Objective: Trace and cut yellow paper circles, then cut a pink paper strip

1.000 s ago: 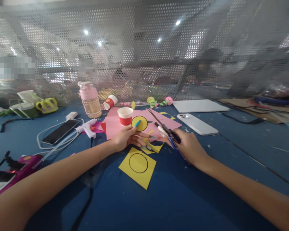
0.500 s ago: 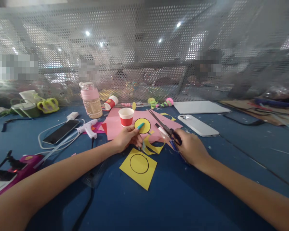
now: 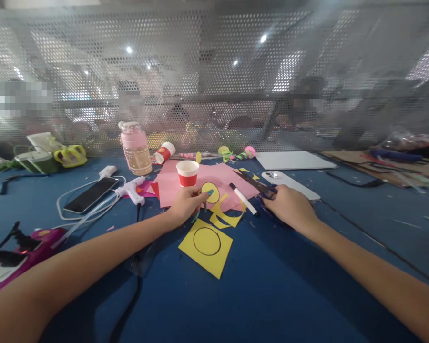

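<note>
The left hand (image 3: 188, 206) pinches a small round disc of yellow paper (image 3: 212, 186) between its thumb, which shows a turquoise nail, and its fingers; the disc is held at the centre of the scene, in front of overlapping sheets of pink paper (image 3: 219, 174). The right hand (image 3: 291, 207) grips a pair of dark-bladed scissors with blue handles (image 3: 256, 184), the blades pointing to the far left, well apart from the disc. Between the hands lies a white marker with black ends (image 3: 243, 199), partly over the near right edge of the pink sheets. Curved scraps of yellow paper (image 3: 233, 220) lie just right of the left hand, and nearer is a yellow paper square with a black circle drawn on it (image 3: 200, 245), flat on the dark blue table (image 3: 257, 295). A red and white paper cup (image 3: 188, 174) stands upright just beyond the left hand. A white phone (image 3: 296, 186) lies just beyond the right hand, and to the left are a white glue gun (image 3: 132, 192) and a black-screened phone (image 3: 91, 195)
</note>
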`<state>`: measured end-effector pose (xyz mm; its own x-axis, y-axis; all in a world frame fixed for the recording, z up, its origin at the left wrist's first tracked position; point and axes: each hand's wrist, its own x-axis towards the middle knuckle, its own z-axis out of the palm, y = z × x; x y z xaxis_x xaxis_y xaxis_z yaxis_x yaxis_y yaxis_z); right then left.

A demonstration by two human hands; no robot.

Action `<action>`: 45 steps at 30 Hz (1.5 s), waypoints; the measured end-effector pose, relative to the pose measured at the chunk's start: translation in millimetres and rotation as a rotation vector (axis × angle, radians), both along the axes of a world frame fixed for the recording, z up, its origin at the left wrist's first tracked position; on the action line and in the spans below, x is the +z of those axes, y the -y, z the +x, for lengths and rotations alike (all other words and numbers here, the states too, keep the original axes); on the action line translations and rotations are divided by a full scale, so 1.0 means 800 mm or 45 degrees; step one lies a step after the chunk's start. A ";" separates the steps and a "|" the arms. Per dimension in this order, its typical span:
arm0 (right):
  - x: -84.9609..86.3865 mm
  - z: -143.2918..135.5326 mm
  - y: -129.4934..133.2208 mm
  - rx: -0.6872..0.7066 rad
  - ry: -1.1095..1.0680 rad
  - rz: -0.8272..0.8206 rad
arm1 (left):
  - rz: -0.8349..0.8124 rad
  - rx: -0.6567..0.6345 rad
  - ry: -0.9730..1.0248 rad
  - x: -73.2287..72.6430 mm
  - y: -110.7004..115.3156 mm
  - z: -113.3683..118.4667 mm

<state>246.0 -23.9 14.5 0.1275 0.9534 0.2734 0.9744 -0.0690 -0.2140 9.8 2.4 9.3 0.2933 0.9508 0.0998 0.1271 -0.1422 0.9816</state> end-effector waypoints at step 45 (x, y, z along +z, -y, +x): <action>-0.025 -0.088 0.030 0.725 -0.434 -0.062 | 0.109 0.185 -0.334 -0.008 -0.005 0.001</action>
<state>175.9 -47.7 -5.9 -0.3283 0.9075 0.2621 0.7398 0.4196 -0.5260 10.6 6.2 2.6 0.1814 0.9760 0.1205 0.3998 -0.1851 0.8977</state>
